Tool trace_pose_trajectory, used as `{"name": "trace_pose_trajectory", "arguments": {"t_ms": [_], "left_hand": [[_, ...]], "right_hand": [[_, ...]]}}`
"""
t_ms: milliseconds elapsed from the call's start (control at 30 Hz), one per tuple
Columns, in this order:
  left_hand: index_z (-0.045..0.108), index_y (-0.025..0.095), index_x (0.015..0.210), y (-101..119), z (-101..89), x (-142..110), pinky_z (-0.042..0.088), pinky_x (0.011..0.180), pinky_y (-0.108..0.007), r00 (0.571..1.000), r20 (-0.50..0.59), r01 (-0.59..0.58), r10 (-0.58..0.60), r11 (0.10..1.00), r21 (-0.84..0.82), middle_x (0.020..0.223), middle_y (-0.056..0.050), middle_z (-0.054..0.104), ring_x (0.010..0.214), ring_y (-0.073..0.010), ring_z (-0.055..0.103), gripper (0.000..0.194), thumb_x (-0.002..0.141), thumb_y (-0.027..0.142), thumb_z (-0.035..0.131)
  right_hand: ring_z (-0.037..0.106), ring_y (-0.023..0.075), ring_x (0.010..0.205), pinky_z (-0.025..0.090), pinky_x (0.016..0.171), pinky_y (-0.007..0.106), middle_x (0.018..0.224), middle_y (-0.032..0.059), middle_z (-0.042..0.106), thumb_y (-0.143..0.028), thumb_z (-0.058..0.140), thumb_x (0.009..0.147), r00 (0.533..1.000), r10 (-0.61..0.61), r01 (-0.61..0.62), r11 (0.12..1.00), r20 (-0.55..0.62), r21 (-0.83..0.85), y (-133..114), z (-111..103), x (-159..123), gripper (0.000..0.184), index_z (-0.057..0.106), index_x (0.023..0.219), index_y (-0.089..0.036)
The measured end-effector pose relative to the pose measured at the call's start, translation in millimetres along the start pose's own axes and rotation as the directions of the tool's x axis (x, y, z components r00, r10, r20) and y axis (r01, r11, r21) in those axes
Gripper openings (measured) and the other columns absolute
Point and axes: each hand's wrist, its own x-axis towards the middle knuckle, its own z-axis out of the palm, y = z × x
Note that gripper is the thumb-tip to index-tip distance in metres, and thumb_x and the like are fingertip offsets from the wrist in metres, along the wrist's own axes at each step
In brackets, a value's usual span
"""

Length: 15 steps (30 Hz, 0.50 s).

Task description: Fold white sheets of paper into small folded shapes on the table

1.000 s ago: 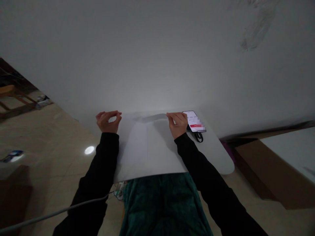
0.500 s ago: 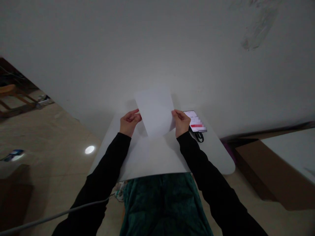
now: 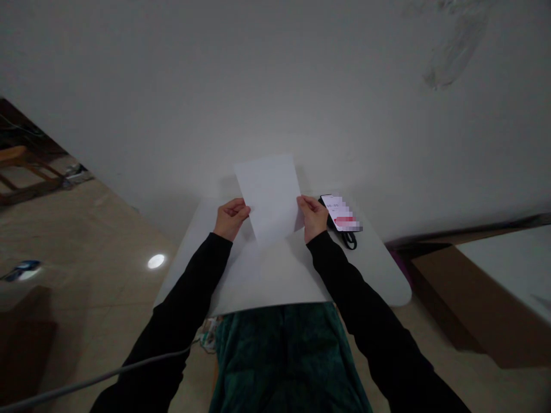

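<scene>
A blank white sheet of paper [image 3: 271, 198] is held up at a tilt above the white table [image 3: 275, 281]. My left hand [image 3: 232, 217] pinches its left edge between thumb and fingers. On the opposite edge, my right hand [image 3: 313, 215] grips the paper the same way, thumb at the front. Just right of that hand lies a phone [image 3: 338, 212] with a lit, partly blurred screen. A black strap [image 3: 349, 240] sticks out below the phone.
A pale wall [image 3: 275, 86] rises directly behind the table. Cardboard [image 3: 469, 298] stands to the right, and a wooden stool [image 3: 26, 163] is far left. A grey cable [image 3: 107, 373] crosses my left sleeve. Green cloth [image 3: 284, 355] covers my lap.
My left hand has shifted slightly right, and its thumb now lies on the paper's edge. The right hand has moved a little left, and the paper has shifted slightly left with it.
</scene>
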Motion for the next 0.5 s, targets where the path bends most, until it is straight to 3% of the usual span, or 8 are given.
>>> {"name": "trace_pose_trajectory", "arguments": {"t_ms": [133, 267, 500], "left_hand": [[0.065, 0.020, 0.097, -2, -3.4, 0, 0.056, 0.068, -0.035, 0.996, 0.080, 0.044, -0.043, 0.999, -0.016, 0.079, -0.004, 0.071, 0.072, -0.0204, 0.069, 0.045, 0.059, 0.040, 0.079], [0.053, 0.023, 0.121, -13, -10.9, 3, 0.056, 0.068, -0.035, 0.984, 0.169, 0.054, -0.056, 0.998, 0.018, 0.090, -0.008, 0.072, 0.078, -0.0227, 0.070, 0.067, 0.064, 0.049, 0.075], [0.052, 0.025, 0.121, -20, -14.8, 3, 0.056, 0.068, -0.038, 0.955, 0.290, 0.050, -0.065, 0.997, 0.060, 0.095, -0.010, 0.071, 0.081, -0.0254, 0.070, 0.066, 0.067, 0.058, 0.070]], "right_hand": [[0.067, 0.0174, 0.074, 0.054, 0.079, 0.038, 0.075, 0.0029, 0.073, -0.037, 0.076, 0.062, 1.000, -0.016, 0.016, 1.000, 0.015, 0.003, -1, 0, -2, 0.028, 0.070, 0.081, -0.017], [0.066, 0.0159, 0.069, 0.053, 0.076, 0.036, 0.072, 0.0014, 0.072, -0.035, 0.077, 0.062, 0.999, -0.015, 0.015, 1.000, 0.030, 0.023, -4, 1, -3, 0.025, 0.070, 0.079, -0.017], [0.065, 0.0153, 0.067, 0.053, 0.074, 0.035, 0.070, 0.0001, 0.071, -0.035, 0.075, 0.063, 0.998, -0.025, 0.025, 1.000, 0.055, 0.005, -5, 2, -5, 0.023, 0.069, 0.077, -0.018]]}}
